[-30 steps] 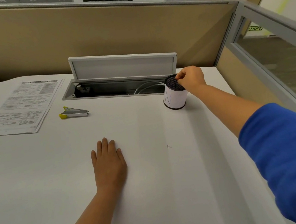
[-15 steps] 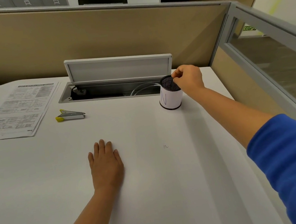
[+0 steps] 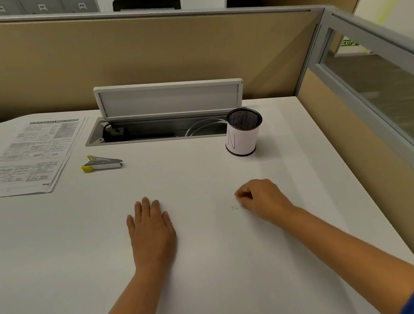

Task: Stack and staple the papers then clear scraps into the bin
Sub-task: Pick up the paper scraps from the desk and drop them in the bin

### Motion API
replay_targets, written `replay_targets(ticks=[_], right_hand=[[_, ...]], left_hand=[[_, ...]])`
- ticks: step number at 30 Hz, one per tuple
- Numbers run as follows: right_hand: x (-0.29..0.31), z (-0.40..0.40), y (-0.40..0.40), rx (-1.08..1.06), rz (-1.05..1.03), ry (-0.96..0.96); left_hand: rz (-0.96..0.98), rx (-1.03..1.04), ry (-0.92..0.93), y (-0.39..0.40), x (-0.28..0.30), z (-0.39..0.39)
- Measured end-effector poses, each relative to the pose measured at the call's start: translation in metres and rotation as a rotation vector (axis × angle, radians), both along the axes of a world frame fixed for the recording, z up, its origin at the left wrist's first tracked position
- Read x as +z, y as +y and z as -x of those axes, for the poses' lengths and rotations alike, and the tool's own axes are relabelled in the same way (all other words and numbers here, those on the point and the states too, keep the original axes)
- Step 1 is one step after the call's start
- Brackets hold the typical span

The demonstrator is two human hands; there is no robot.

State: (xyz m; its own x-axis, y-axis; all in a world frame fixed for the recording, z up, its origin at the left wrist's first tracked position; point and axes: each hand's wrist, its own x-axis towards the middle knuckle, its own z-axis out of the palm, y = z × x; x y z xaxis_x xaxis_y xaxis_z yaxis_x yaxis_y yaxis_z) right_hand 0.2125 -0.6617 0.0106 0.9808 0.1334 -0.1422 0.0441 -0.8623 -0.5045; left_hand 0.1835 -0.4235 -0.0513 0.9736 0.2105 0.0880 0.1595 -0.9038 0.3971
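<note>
The left hand (image 3: 150,228) is lying flat on the white desk (image 3: 54,260), fingers straight and together, holding nothing. The right hand (image 3: 263,198) is resting to its right, fingers curled, just beside a small bent staple scrap (image 3: 234,207); whether it is pinching anything cannot be told. The stapled papers (image 3: 30,156) are lying far left, the stapler (image 3: 101,164) just right of them. The mesh bin (image 3: 243,132) is standing far right, beside the open cable tray (image 3: 158,129).

The printed papers (image 3: 29,156) lie flat in a neat pile far left, the small yellow-and-grey stapler (image 3: 101,164) beside them, the round black mesh bin (image 3: 243,132) standing upright far right.
</note>
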Motion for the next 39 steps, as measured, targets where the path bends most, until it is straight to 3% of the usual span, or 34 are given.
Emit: replay_targets(ticks=[4, 12, 22, 28, 39], right_hand=[[-0.007, 0.010, 0.004, 0.166, 0.103, -0.049], [-0.013, 0.011, 0.022, 0.049, 0.118, -0.075], [-0.016, 0.004, 0.037, 0.059, 0.258, -0.083], [0.005, 0.014, 0.050, 0.100, 0.416, 0.025], [-0.004, -0.005, 0.053, -0.050, 0.307, 0.012]], left_hand=[[-0.002, 0.003, 0.005, 0.000, -0.001, 0.000], [-0.003, -0.002, 0.004, 0.000, 0.000, 0.000], [-0.016, 0.002, 0.000, 0.000, -0.001, 0.000], [-0.004, 0.001, -0.002, 0.000, -0.001, 0.000], [-0.004, -0.001, 0.012, 0.000, -0.001, 0.000]])
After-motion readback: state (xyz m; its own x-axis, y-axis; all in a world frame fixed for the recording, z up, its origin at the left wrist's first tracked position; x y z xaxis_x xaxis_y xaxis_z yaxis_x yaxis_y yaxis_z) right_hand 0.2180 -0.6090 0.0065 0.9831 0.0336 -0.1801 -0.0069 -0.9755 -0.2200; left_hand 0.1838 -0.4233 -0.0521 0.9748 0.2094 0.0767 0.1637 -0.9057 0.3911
